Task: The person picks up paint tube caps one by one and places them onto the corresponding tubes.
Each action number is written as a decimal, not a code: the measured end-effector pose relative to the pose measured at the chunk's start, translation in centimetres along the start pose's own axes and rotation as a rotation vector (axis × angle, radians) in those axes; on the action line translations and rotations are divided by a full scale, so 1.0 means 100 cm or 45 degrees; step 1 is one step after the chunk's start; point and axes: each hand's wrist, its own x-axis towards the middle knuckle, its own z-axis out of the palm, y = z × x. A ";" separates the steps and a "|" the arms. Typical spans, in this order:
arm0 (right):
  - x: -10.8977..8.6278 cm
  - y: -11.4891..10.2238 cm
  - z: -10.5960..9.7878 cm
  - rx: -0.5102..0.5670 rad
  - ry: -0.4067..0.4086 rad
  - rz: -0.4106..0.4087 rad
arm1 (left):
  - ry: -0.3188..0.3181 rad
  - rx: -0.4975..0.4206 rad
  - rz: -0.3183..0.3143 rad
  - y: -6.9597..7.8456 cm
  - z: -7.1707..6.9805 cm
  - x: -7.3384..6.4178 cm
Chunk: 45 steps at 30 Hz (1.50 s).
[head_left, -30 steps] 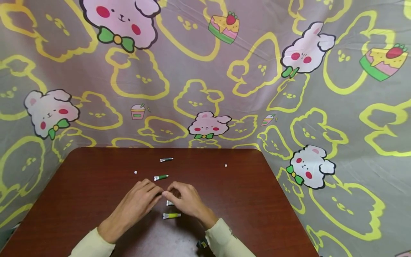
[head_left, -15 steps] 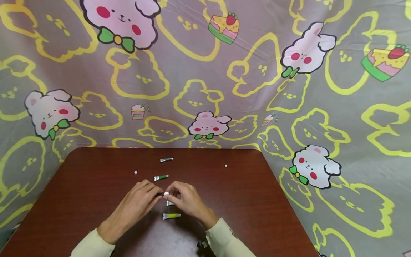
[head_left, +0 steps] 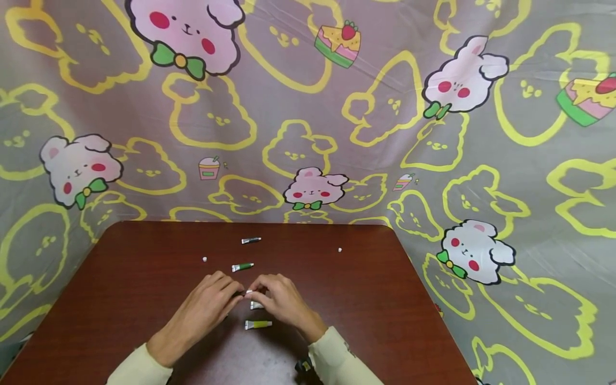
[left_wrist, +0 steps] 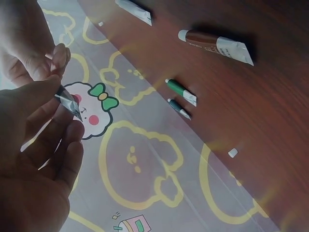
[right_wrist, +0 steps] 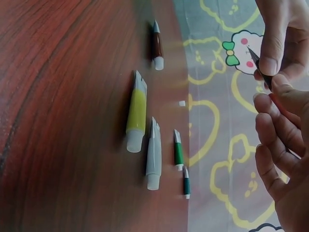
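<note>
My left hand (head_left: 202, 302) pinches a small dark paint tube (left_wrist: 70, 102) by its body, with the crimped silver end sticking out past the fingers. My right hand (head_left: 284, 302) meets it fingertip to fingertip and pinches the tube's white cap (head_left: 248, 292). Both hands are raised above the middle of the table. Below and beside them lie a yellow paint tube (head_left: 258, 324) and a white one (right_wrist: 154, 162), the latter partly covered by the right hand in the head view. A brown paint tube (left_wrist: 215, 46) is hidden behind my left hand there.
A green paint tube (head_left: 242, 267) and a dark green one (head_left: 251, 240) lie farther back on the brown table (head_left: 375, 299). Small white caps lie apart, one at left (head_left: 204, 259), another at right (head_left: 339, 249). A patterned curtain (head_left: 308, 144) rises behind the table.
A white cap now shows at my right fingertips, where a second ago it was hidden. Both hands have stayed nearly in place, and the head view has shifted slightly.
</note>
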 end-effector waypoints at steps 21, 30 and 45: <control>0.014 0.002 0.014 0.131 0.020 0.086 | 0.028 0.011 -0.013 -0.015 0.000 -0.014; 0.030 0.007 0.020 0.093 0.059 0.048 | 0.023 0.037 -0.044 -0.025 -0.002 -0.020; 0.048 0.013 0.036 0.024 0.032 0.079 | 0.004 0.107 -0.092 -0.045 0.004 -0.039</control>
